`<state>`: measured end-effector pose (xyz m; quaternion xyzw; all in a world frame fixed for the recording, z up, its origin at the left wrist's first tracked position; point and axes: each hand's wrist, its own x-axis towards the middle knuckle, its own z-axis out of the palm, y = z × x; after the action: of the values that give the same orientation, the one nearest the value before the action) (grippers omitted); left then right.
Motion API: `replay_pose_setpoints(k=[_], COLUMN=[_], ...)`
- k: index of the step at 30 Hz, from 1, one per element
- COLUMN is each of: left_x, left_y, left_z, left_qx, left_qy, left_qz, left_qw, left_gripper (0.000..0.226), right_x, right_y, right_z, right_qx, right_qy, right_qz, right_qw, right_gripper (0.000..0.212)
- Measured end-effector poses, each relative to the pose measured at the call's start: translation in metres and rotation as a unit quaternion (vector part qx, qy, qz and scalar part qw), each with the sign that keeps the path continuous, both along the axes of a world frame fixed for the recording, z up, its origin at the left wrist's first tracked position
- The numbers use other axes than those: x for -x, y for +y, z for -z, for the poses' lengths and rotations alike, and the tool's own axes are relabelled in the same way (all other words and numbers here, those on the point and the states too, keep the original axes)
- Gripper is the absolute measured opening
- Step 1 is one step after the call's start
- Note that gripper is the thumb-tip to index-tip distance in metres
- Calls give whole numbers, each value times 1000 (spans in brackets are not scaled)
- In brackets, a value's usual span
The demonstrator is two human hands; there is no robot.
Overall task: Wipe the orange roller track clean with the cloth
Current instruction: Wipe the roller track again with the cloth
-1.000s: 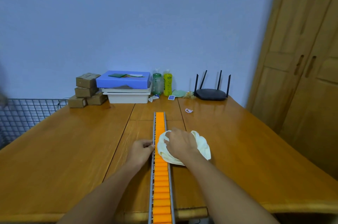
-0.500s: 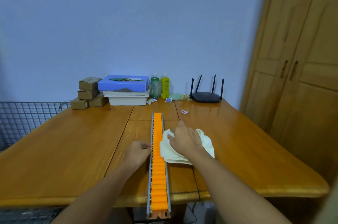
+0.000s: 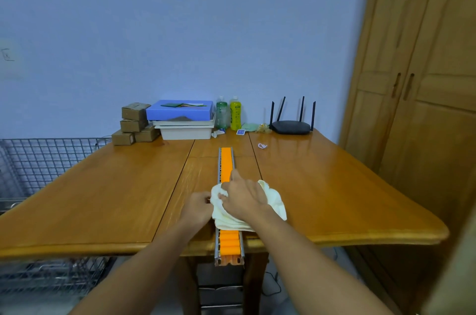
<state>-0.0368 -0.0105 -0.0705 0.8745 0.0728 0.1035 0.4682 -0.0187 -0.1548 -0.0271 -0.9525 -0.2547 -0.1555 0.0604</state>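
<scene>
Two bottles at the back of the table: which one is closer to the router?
The yellow bottle. It stands right of the green bottle, on the side toward the black router; the green one sits beside the blue box.

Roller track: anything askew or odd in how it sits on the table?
Yes. The roller track overhangs the near edge of the table, its end past the lip and unsupported. The right hand presses the cloth on it; the left hand rests beside it. Nothing looks spilled or damaged.
</scene>
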Motion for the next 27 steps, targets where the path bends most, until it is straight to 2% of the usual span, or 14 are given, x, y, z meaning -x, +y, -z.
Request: replay_pose_setpoints(k=[2,12,27], left_x=[3,0,25], left_y=[0,-4,-12], left_z=[3,6,0], left_qx=[11,8,-21], left_qy=[-2,6,26], left_qz=[-2,-37,-29], left_qw=[1000,999,999], left_gripper=[19,28,20], right_x=[4,6,17], right_y=[-1,-16,-50], right_z=[2,0,4], right_qx=[22,80,32], right_qy=[-11,-18,-33], right_qz=[2,7,43], right_qw=[1000,997,998], right_gripper=[38,31,34])
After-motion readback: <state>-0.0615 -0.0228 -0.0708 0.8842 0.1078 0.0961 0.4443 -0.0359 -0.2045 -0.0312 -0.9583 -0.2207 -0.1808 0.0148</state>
